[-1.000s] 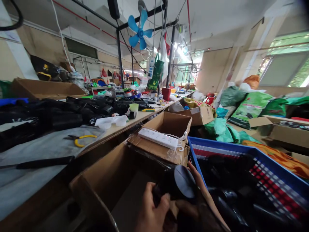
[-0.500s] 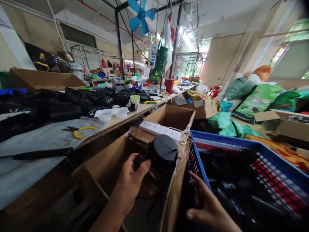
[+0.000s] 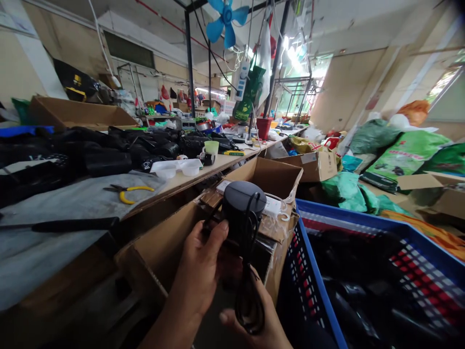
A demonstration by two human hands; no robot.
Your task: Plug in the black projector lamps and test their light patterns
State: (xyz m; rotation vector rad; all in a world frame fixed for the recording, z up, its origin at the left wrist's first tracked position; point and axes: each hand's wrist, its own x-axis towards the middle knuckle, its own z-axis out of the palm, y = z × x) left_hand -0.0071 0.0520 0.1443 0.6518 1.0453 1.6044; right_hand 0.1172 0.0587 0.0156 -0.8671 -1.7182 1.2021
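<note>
My left hand [image 3: 203, 261] is closed on the side of a black cylindrical device [image 3: 244, 198] with a flat round top, held above an open cardboard box [image 3: 152, 257]. A bundled black cord [image 3: 249, 300] hangs down the device's near side. Just behind and beside that cord is my right hand [image 3: 263, 310], its thumb apart from its fingers. The cord passes between thumb and fingers, which do not look closed on it. The device's lower part is in shadow and partly hidden by the cord and hands.
A blue-rimmed plastic basket [image 3: 316, 276] of dark items stands at the right. White power strips [image 3: 272, 207] lie behind the device. On the left bench are yellow-handled pliers [image 3: 131, 191], a black-handled tool [image 3: 76, 224] and many black parts [image 3: 109, 160]. A blue fan [image 3: 227, 17] hangs above.
My right hand has moved left from beside the basket to the hanging cord. The device in my left hand has risen and turned, so the cord bundle now faces me. The view has shifted slightly.
</note>
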